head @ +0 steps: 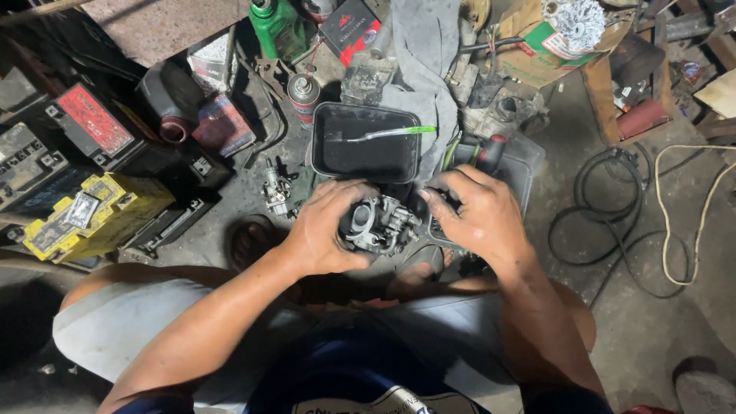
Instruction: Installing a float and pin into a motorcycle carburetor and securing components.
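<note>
Carburetor (pixel 379 224) sits between both hands, held above the concrete floor (pixel 652 330) just in front of the person's knees, near the floor's middle. Its left side is covered by the left hand, so only the round throat and the metal fittings on its right show; its underside is hidden.

Largest around it: the floor, dim and cluttered, with its far edge cut off by the frame. At the left edge stand black batteries (pixel 92 126), one with a red label, and a yellow box (pixel 84 218); their far sides are lost in shadow. A grey cloth (pixel 425 69) hangs down from the far edge. A black tray (pixel 364 142) lies just beyond the carburetor, with a green-handled tool (pixel 395 133) resting across it. A second dark tray (pixel 514 165) lies to its right, partly behind the right hand. Black cable (pixel 613 199) and a pale cord (pixel 690 215) loop toward the right edge. A green bottle (pixel 277 27) and a spray can (pixel 303 96) stand at the far edge; a small metal part (pixel 274 192) lies left of the black tray, too dark to make out.

Left hand (pixel 326 230) is curled firmly around the carburetor body, fingers wrapped over its top. Right hand (pixel 475 215) is half closed, fingertips pressing on the carburetor's right side; whether it pinches something small there cannot be told.
</note>
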